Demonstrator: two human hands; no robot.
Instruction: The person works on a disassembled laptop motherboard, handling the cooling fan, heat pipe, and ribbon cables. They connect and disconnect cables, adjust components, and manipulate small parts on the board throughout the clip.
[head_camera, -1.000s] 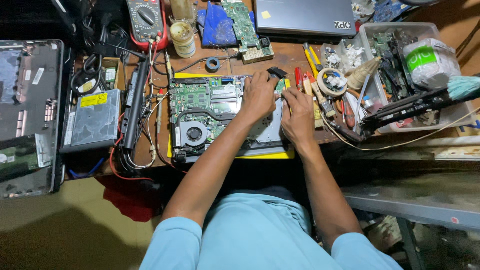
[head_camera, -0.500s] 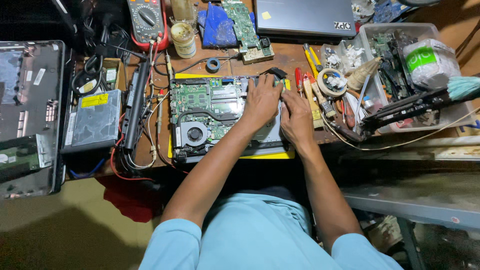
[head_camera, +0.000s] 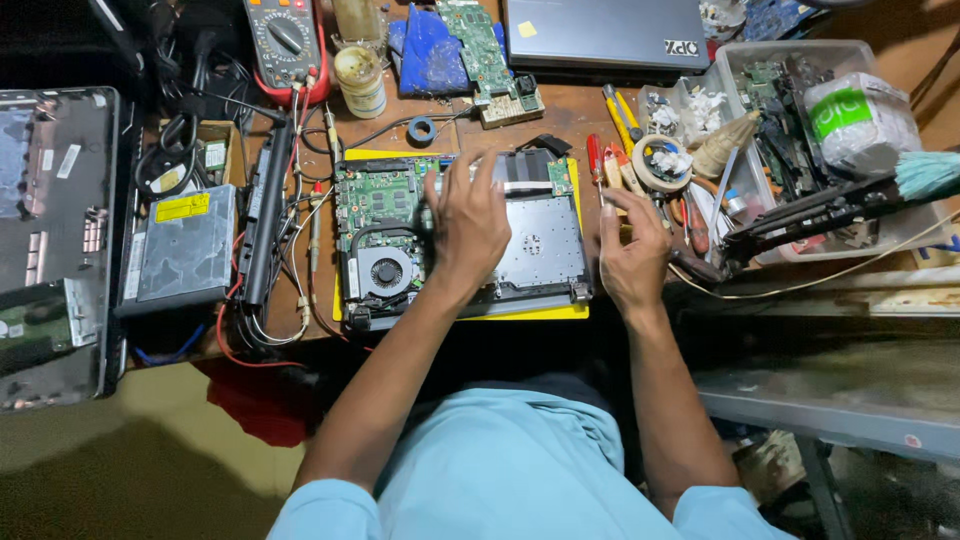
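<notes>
where the view starts, nearest the camera: a light blue shirt (head_camera: 500, 470) fills the bottom edge, both bare forearms reaching up from it to the bench.
left hand (head_camera: 468, 222): laid flat, palm down, fingers spread wide, resting on the opened laptop base (head_camera: 460, 240); it grips nothing.
right hand (head_camera: 632, 255): just past the right edge of the laptop base, fingers curled loosely by the red-handled screwdrivers (head_camera: 598, 160); whether it pinches something small, i cannot tell.
laptop base: lies mid-bench on a yellow mat (head_camera: 530, 313), green board and round cooling fan (head_camera: 385, 272) showing at its left, a grey metal plate at its right.
left of it: a long black battery pack (head_camera: 265, 215) beside red and white wires, then a silver optical drive (head_camera: 185, 245), then a grey laptop shell (head_camera: 50, 240) at the bench edge.
right of it: a roll of tape (head_camera: 655, 160), and a clear plastic bin (head_camera: 800, 110) of parts.
far edge: a red multimeter (head_camera: 285, 45), a small jar (head_camera: 360, 80), a loose green circuit board (head_camera: 485, 50) on blue cloth, a closed grey laptop (head_camera: 605, 35).
</notes>
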